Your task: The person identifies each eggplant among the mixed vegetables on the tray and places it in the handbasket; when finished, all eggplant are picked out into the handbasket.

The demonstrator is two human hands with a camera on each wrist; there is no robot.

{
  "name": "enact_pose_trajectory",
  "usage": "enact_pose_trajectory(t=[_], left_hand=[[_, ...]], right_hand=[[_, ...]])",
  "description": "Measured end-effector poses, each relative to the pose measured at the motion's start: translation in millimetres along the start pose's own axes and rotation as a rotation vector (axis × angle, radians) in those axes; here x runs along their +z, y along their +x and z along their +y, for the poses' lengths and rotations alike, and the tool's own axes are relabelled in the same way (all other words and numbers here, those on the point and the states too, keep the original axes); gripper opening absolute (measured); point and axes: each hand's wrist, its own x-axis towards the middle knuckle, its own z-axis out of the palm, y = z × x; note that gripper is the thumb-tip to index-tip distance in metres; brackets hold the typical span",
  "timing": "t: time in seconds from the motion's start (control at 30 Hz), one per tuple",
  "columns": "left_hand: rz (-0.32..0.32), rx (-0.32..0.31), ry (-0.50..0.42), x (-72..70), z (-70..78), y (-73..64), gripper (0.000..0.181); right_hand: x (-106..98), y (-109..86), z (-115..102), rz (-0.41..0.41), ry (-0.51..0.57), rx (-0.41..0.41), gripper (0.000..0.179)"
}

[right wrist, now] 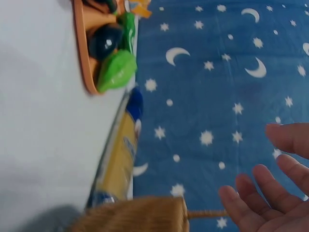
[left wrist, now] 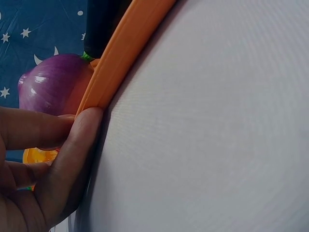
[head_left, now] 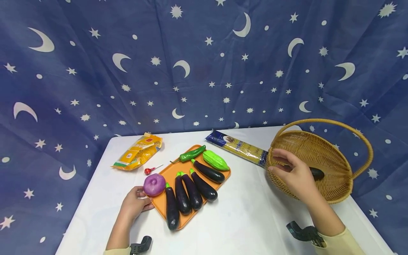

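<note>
Five eggplants (head_left: 182, 198) lay with a purple onion (head_left: 154, 185) on the orange tray (head_left: 171, 173) in my head view; the right hand (head_left: 294, 173) was at the left side of the wicker basket (head_left: 331, 152). Left wrist: I saw the left hand (left wrist: 55, 186) pinching the tray's rim between thumb and finger. Right wrist: I recorded fingers spread apart.
</note>
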Motion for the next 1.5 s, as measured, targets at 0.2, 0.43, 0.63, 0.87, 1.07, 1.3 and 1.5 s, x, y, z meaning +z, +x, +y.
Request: enact_pose_trajectory(t=[0.2, 0.43, 0.63, 0.87, 1.07, 1.3, 1.5], left_hand=[[-0.005, 0.011, 0.013, 6.1, -1.7, 1.7, 0.067], [0.001, 0.007, 0.004, 6.0, -1.3, -0.8, 0.066], [0.009, -0.003, 0.008, 4.1, -0.4, -1.0, 0.067], [0.023, 0.010, 0.020, 3.7, -2.7, -0.4, 0.066], [0.021, 0.008, 0.010, 2.7, -3.5, -0.1, 0.065], [0.026, 0.017, 0.001, 1.2, -3.7, -0.2, 0.064], [0.032, 0.018, -0.001, 1.1, -3.6, -1.0, 0.065]], right_hand=[[22, 2.9, -2, -0.056, 0.037, 0.086, 0.056], [50, 5.2, 3, -0.119, 0.058, 0.085, 0.058], [67, 8.8, 1, -0.161, 0.131, 0.063, 0.057], [86, 14.5, 3, -0.208, 0.137, 0.020, 0.058], [101, 21.4, 2, -0.239, 0.105, -0.008, 0.061], [120, 28.1, 5, -0.263, 0.041, 0.017, 0.062], [135, 31.9, 11, -0.278, 0.039, 0.032, 0.062]])
